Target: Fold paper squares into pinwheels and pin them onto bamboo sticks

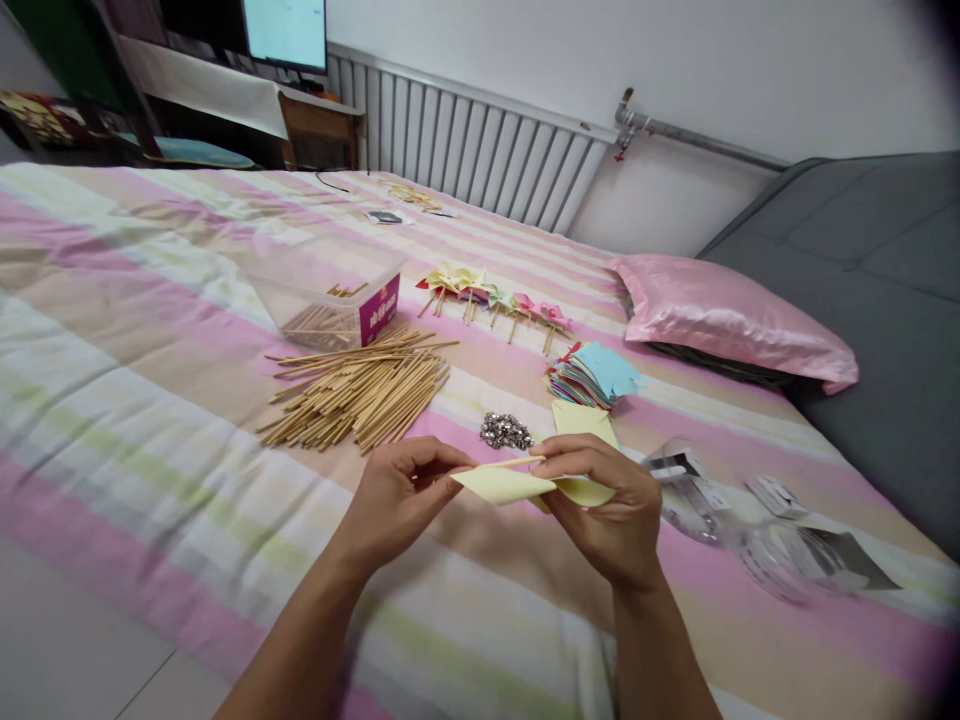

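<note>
My left hand and my right hand hold a folded pale yellow paper together with a thin wooden stick above the striped bedspread. The left fingers pinch the stick's left end. My right fingers grip the paper's right part. A small heap of silver pins lies just beyond the hands. A stack of coloured paper squares sits behind my right hand. A pile of wooden sticks lies to the left of the pins.
A clear plastic tub holds more sticks. A row of finished paper pinwheels lies farther back. A pink pillow and a grey headboard are at right. Clear plastic packaging lies near my right hand.
</note>
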A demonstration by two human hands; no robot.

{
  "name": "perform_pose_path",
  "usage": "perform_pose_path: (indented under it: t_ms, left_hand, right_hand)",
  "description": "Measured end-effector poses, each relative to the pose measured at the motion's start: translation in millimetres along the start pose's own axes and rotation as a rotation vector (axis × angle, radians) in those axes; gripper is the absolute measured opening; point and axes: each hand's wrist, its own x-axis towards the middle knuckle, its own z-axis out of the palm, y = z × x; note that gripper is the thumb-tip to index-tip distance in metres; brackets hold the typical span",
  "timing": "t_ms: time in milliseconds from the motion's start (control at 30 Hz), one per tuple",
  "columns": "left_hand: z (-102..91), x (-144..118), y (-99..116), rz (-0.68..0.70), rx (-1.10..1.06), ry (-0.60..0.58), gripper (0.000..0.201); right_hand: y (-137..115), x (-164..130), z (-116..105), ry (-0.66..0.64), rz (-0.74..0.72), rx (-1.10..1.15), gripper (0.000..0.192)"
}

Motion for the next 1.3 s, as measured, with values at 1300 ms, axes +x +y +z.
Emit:
perform_pose_path:
  t_ms: [1300]
  left_hand:
    - [0.9,-1.3,3.5,0.145,0.047,-0.016,0.007]
  right_hand:
    - [9.6,-7.1,-1.0,0.053,0.053,0.011,0.02]
